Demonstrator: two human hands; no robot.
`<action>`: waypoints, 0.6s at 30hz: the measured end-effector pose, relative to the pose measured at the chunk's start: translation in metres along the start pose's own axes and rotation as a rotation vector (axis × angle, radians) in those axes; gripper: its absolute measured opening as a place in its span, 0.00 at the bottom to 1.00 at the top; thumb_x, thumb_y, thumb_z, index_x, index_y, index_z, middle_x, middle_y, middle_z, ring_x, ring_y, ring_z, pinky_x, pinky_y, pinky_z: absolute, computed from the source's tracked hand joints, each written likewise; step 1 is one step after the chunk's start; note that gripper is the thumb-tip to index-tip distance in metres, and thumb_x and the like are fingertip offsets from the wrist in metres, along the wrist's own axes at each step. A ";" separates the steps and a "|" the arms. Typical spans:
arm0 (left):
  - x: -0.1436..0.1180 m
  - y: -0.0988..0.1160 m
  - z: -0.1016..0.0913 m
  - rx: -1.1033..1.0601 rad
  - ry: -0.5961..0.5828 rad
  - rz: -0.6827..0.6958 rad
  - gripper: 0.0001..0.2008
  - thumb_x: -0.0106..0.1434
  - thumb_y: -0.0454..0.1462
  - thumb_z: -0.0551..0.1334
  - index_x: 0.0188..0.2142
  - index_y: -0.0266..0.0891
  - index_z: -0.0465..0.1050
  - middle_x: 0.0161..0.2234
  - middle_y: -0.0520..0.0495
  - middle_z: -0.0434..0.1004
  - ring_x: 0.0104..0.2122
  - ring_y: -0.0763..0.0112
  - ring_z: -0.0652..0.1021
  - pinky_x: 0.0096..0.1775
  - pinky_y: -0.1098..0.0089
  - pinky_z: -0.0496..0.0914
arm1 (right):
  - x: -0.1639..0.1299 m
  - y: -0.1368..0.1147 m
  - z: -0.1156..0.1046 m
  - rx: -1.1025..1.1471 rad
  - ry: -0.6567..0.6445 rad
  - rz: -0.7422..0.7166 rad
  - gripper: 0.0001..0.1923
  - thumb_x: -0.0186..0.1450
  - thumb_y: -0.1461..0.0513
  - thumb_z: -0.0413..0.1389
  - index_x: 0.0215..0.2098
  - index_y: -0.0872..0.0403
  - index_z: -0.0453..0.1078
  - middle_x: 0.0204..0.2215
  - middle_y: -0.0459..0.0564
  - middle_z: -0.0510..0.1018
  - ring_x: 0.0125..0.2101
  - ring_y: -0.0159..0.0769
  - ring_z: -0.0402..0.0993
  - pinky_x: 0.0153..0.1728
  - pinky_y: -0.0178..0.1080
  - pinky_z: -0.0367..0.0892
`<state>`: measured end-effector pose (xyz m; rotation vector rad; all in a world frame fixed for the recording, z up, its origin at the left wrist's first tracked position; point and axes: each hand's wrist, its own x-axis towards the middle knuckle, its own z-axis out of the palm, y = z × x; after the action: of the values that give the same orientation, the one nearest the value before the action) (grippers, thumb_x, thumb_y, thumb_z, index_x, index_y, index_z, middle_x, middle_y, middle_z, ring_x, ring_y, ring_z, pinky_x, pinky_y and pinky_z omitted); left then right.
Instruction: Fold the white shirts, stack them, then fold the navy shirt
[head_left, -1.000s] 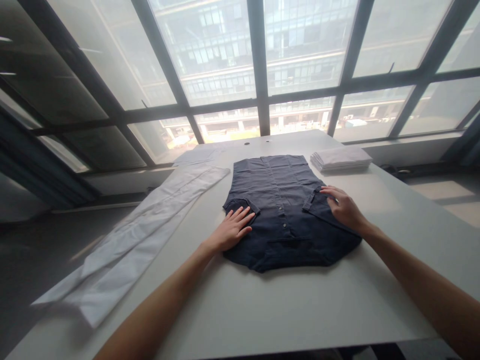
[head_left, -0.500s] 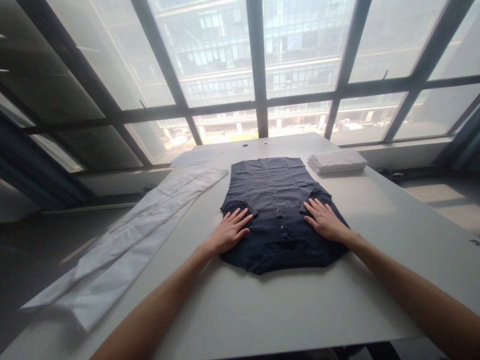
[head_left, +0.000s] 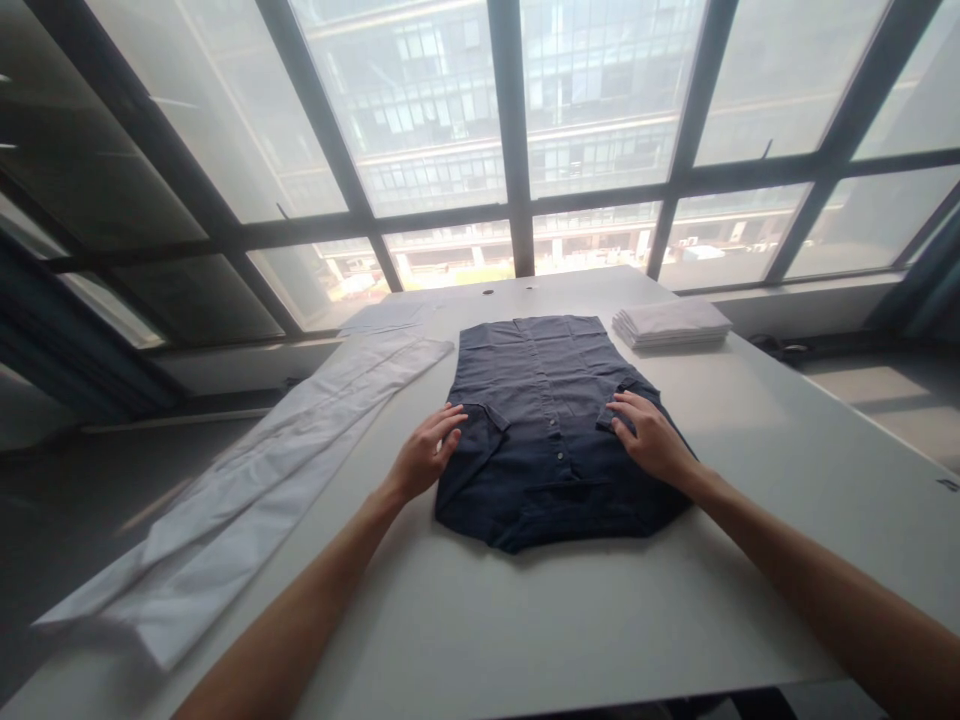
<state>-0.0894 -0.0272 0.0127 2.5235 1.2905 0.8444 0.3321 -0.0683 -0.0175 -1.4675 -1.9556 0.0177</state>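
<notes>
A dark navy button-up shirt lies flat on the white table, its sleeves folded in over the front and its row of buttons running down the middle. At the shirt's left edge is my left hand, fingers stretched out, with the tips over the folded left sleeve; whether they touch the cloth I cannot tell. My right hand rests with fingers spread on the folded right sleeve. Neither hand grips anything.
Long white cloth lies along the table's left side, partly over the edge. A folded white stack sits at the back right. Large windows stand behind the table, with dark blue curtains to the left.
My left hand has moved left off the sleeve to the shirt's edge, uncovering the folded cuff. My right hand stays nearly in place, its fingers slightly more bent.
</notes>
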 end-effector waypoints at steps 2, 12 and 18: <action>-0.001 -0.008 0.002 0.021 0.030 -0.022 0.23 0.75 0.46 0.50 0.59 0.40 0.73 0.63 0.42 0.70 0.65 0.57 0.66 0.66 0.52 0.60 | 0.001 -0.005 -0.003 0.061 0.054 -0.013 0.16 0.70 0.60 0.51 0.51 0.56 0.76 0.54 0.62 0.77 0.58 0.52 0.70 0.61 0.56 0.65; -0.007 -0.033 0.031 0.293 -0.214 -0.057 0.27 0.75 0.52 0.50 0.66 0.46 0.66 0.69 0.42 0.59 0.69 0.41 0.57 0.64 0.39 0.58 | -0.006 -0.058 -0.027 0.285 -0.089 -0.262 0.10 0.72 0.62 0.53 0.47 0.51 0.76 0.43 0.54 0.79 0.46 0.44 0.73 0.49 0.47 0.70; -0.008 -0.032 0.030 0.307 -0.213 -0.054 0.27 0.75 0.52 0.48 0.67 0.48 0.66 0.69 0.43 0.59 0.69 0.42 0.57 0.64 0.40 0.58 | -0.020 -0.093 -0.030 0.228 -0.459 -0.583 0.11 0.73 0.55 0.56 0.39 0.52 0.77 0.37 0.50 0.78 0.39 0.38 0.70 0.46 0.42 0.64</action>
<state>-0.0984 -0.0113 -0.0277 2.6995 1.5040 0.3753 0.2722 -0.1300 0.0321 -0.7469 -2.5878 0.3316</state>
